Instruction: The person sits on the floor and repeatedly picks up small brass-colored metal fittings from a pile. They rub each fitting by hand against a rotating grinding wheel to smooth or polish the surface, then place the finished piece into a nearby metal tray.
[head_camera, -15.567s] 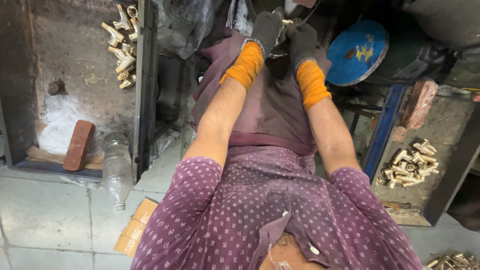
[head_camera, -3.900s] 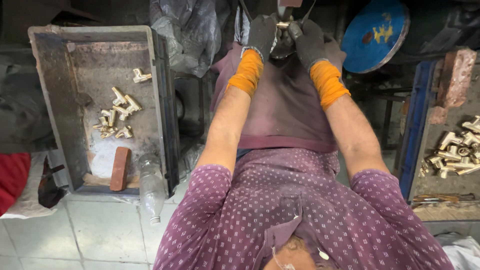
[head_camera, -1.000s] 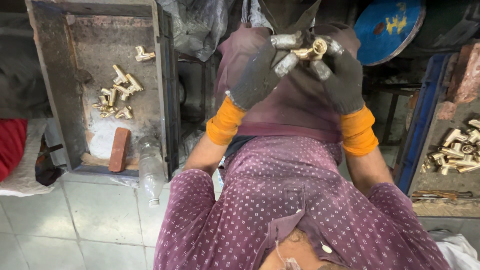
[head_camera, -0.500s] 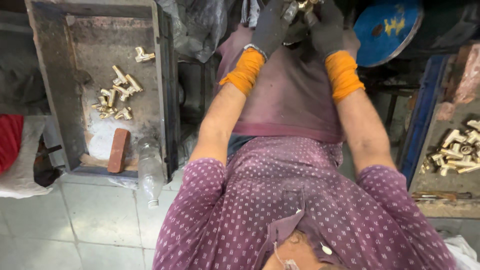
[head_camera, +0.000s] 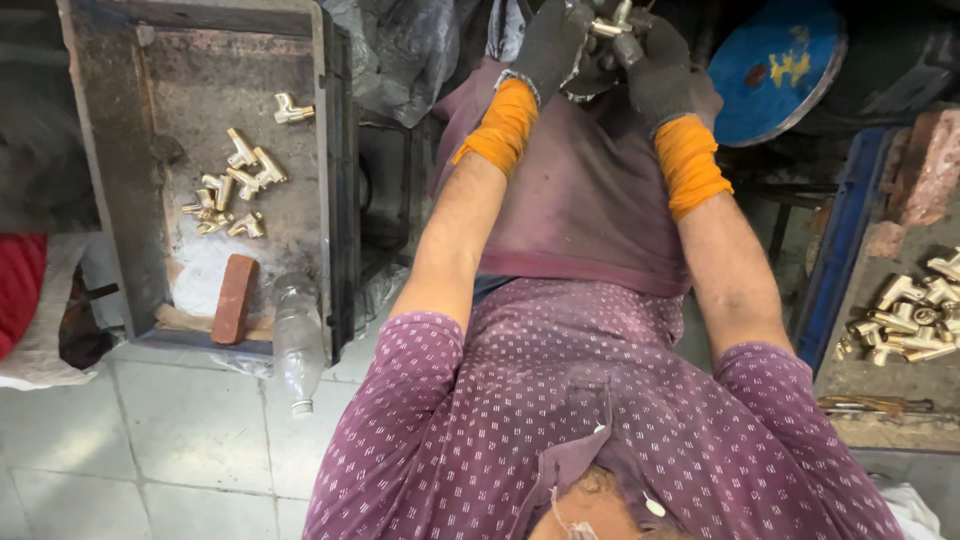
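Note:
Both my hands wear dark gloves with orange cuffs and are stretched out at the top edge of the view. My left hand (head_camera: 548, 45) and my right hand (head_camera: 652, 62) close together on a brass fitting (head_camera: 607, 22) held between them. Part of the fitting and the fingertips are cut off by the frame's top edge. A maroon apron (head_camera: 585, 200) covers my lap below the hands.
A metal tray (head_camera: 120, 200) at the left holds several brass fittings (head_camera: 232, 185) and a red brick (head_camera: 234, 298). A clear plastic bottle (head_camera: 296, 340) leans by the tray. Another heap of brass fittings (head_camera: 910, 315) lies at the right; a blue disc (head_camera: 775, 70) stands behind.
A second ago the hands held the brass fitting nearer, over the lap. They have since stretched forward and up to the top edge, still gripping it.

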